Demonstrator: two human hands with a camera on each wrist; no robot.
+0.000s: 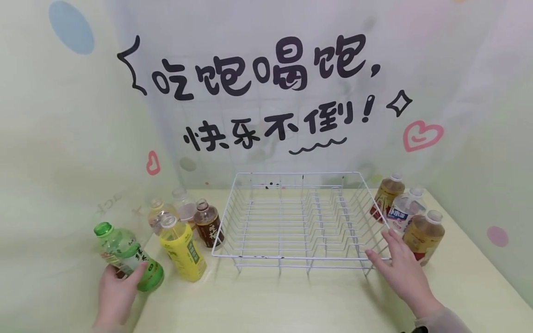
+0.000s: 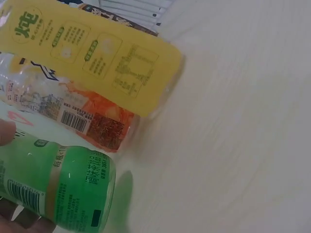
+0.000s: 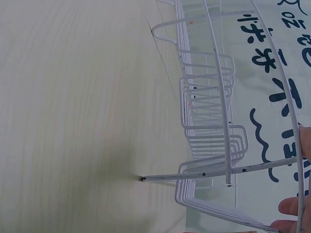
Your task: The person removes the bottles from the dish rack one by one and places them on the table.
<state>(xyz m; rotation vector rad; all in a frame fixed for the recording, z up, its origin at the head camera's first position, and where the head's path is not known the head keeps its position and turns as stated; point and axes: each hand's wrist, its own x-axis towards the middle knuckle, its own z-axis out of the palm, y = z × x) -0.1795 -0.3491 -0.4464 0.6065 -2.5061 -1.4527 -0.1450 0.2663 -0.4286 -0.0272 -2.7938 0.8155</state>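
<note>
In the head view my left hand (image 1: 118, 289) grips a green-capped, green plastic bottle (image 1: 135, 259) at the left. That bottle leans, with its base toward the right, and its green lower part (image 2: 82, 189) fills the left wrist view's lower left. Just right of it stands a yellow-labelled bottle (image 1: 185, 254) with no cap. A white wire dish rack (image 1: 279, 257) stands mid-table. At its front right corner my right hand (image 1: 401, 273) holds the rim, thumb at the front and fingers over the side. Part of that hand is cut off in the right wrist view.
Behind the yellow bottle are a dark-labelled bottle (image 1: 208, 226), a clear bottle (image 1: 183, 206) and an orange-labelled bottle (image 2: 92, 119). Right of the rack stand a brown bottle (image 1: 389, 189), a blue-and-white labelled bottle (image 1: 401, 212) and an amber bottle (image 1: 424, 233). Printed curtains (image 1: 266, 162) border the table.
</note>
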